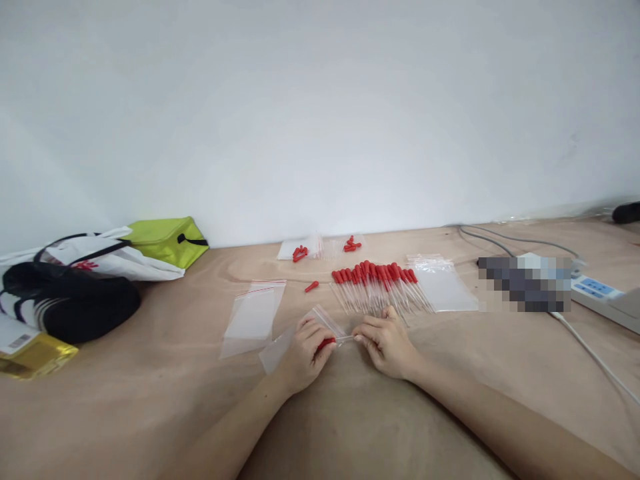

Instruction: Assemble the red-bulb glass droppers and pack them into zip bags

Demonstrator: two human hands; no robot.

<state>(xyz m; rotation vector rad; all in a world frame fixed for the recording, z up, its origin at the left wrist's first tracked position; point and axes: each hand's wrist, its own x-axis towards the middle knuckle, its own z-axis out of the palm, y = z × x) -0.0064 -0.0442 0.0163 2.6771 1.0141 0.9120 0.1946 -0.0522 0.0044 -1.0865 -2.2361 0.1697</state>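
Between my fingers, my left hand pinches a red rubber bulb, over a clear zip bag lying beneath it. My right hand is closed on the thin clear tube that runs from the bulb side toward it. Behind my right hand lies a row of clear droppers with red bulbs, bulbs pointing to the wall. One loose red bulb rests left of the row. Small groups of red bulbs lie farther back, beside clear tubes.
Clear zip bags lie at left and right on the wooden table. Far left are a black cap, a white bag and a green bag. A power strip and cables are at right.
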